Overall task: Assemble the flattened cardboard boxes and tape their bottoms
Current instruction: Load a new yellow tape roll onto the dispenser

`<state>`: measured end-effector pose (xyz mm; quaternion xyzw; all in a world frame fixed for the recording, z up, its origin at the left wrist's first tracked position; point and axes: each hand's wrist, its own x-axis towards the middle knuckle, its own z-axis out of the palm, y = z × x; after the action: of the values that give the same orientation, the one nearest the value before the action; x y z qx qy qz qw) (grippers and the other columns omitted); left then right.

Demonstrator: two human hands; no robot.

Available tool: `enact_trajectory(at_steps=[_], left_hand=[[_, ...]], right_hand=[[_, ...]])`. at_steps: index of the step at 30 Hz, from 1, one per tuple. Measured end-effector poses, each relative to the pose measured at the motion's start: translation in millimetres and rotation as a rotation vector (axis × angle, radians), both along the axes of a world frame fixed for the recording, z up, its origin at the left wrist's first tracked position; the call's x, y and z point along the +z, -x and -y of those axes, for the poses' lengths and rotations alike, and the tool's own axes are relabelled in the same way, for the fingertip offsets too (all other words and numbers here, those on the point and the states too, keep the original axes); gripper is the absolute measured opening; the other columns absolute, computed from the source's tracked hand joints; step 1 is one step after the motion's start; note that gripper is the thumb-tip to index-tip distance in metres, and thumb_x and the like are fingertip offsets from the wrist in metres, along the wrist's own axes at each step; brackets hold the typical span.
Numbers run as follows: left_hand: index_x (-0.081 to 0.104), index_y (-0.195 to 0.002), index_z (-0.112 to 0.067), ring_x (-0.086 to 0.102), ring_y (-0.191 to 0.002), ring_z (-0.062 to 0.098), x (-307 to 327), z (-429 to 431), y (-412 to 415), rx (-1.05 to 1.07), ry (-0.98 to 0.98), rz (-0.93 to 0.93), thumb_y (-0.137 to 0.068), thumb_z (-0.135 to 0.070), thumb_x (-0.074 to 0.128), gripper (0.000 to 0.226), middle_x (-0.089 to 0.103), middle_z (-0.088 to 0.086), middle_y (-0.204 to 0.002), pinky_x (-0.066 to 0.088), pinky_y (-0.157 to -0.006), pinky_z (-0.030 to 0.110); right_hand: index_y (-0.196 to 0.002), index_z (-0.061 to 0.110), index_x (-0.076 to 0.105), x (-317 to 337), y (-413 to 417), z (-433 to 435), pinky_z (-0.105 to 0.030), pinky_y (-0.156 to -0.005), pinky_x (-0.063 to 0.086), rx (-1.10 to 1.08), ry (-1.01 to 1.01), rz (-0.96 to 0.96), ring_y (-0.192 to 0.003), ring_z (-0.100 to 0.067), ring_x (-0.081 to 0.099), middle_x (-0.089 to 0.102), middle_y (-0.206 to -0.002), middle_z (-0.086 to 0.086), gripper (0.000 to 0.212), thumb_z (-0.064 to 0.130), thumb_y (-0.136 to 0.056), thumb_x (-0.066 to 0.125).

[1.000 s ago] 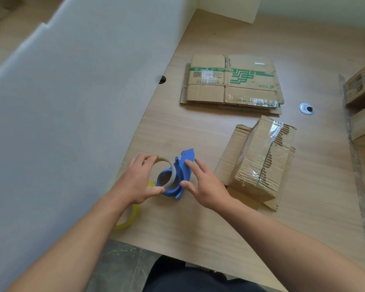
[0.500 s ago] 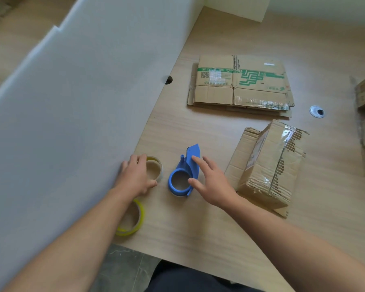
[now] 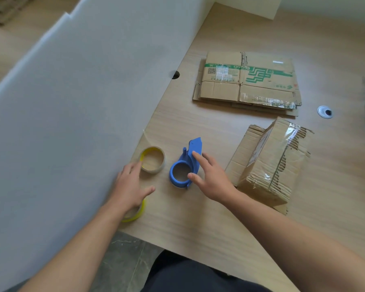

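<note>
Touching the blue plastic tape dispenser (image 3: 182, 169) with the right hand (image 3: 214, 182) — index fingertip laid on its pointed upper flap, thumb tip against the rim of its round hub. Grip there spread wide, fingers nearly straight, curled round nothing. Set beside it, the left hand (image 3: 131, 186), fingertips at the near rim of the clear tape roll with the yellow core (image 3: 152, 159), which lies flat just left of the dispenser; actual contact hard to tell. Grip loose and spread here too, thumb splayed out to the right, holding nothing. Half hidden under the left wrist, a second yellow-edged tape roll (image 3: 138, 213) near the front edge of the pale wooden surface (image 3: 198, 224). Farther back on that surface, a stack of flattened brown cardboard boxes with green print (image 3: 247, 81) — flat, well apart from both hands. Just right of the right hand, a crumpled cardboard box wrapped in clear tape (image 3: 272, 163), tilted. Along the left, a large white foam sheet (image 3: 72, 102).
</note>
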<state>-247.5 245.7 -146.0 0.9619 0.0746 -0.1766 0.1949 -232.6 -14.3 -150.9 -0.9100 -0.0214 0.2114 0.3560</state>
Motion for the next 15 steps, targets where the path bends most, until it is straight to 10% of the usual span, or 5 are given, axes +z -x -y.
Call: enact_trajectory(at_steps=[15], left_hand=[[0.007,-0.157,-0.033,0.015,-0.142,0.029,-11.2,-10.2,67.4,-0.035,-0.273,-0.193,-0.074,-0.05,0.074,0.108,0.011,0.002,-0.159,0.026,-0.117,0.042]], right_hand=[[-0.157,0.038,0.018,-3.0,12.1,2.0,-0.038,-0.118,0.027,0.022,0.0,0.004,-0.148,-0.019,0.025,0.023,-0.162,-0.001,0.068,0.044,-0.099,0.054]])
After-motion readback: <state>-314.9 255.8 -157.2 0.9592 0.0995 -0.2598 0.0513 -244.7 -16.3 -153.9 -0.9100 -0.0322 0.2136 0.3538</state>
